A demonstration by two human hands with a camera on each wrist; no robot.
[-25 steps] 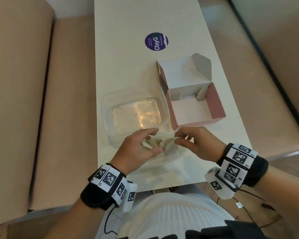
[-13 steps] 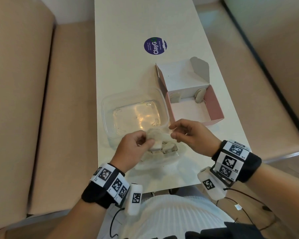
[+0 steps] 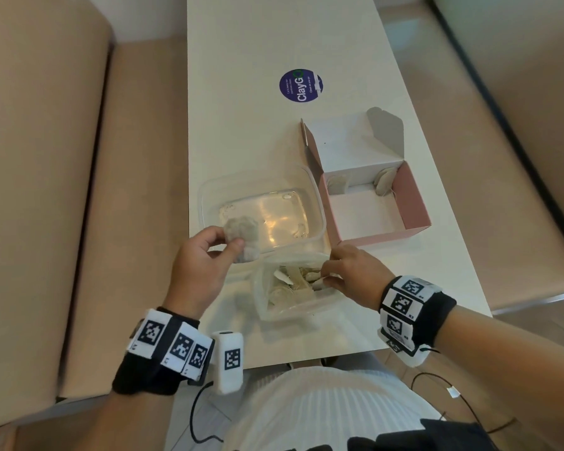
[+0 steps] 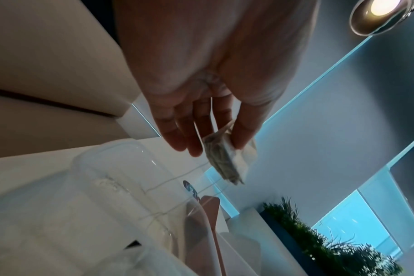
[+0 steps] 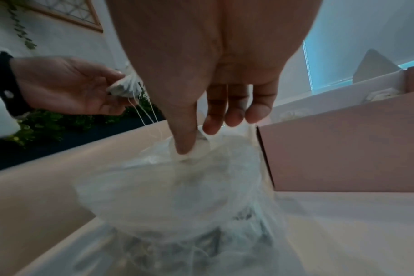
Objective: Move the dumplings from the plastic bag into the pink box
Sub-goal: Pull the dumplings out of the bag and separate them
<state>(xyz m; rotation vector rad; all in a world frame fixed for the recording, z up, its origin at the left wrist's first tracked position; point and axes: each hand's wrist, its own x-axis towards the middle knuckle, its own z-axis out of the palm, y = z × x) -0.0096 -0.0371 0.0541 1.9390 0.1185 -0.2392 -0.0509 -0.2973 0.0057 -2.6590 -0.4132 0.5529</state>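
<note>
My left hand (image 3: 200, 267) pinched one dumpling (image 3: 241, 234) over the clear tub (image 3: 316, 203), right hand (image 3: 355, 276) gripping the plastic bag (image 3: 293, 288) rim beside the pink box (image 3: 411, 203); looked soft and light, so I'd hold its edges gently.

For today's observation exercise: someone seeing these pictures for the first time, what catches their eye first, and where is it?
The left hand holds a pale dumpling over the near edge of the clear plastic tub at the table's middle. To its right, the right hand pinches the rim of the plastic bag, which holds more dumplings. Beyond it stands the open pink box, two dumplings against its back wall.
</note>
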